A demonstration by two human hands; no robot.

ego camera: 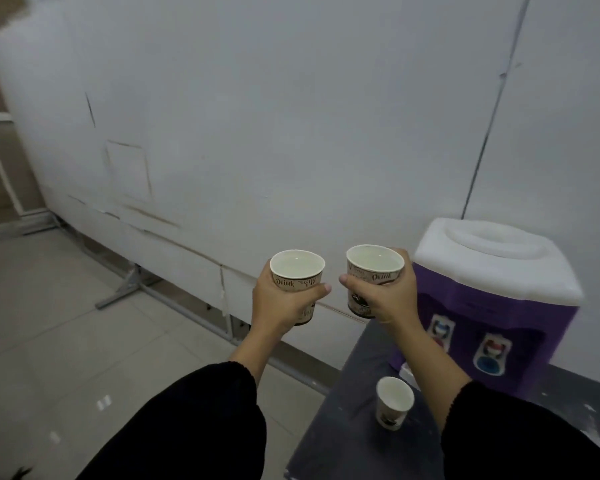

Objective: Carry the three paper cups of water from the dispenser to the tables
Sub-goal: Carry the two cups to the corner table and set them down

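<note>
My left hand (280, 303) grips a printed paper cup (297, 271) full of water, held upright in the air over the floor. Beside it, my right hand (388, 296) holds a second filled cup (374, 268) at the same height, just left of the dispenser. A third cup of water (394, 401) stands on the dark grey table (340, 438) below my right forearm. The purple water dispenser (492, 306) with a white top sits on that table at the right, its two taps facing me.
A white partition wall (257, 133) on metal feet (125, 289) runs from the left to behind the dispenser. Pale floor tiles (66, 341) spread to the left. A cable (492, 116) runs down the wall above the dispenser.
</note>
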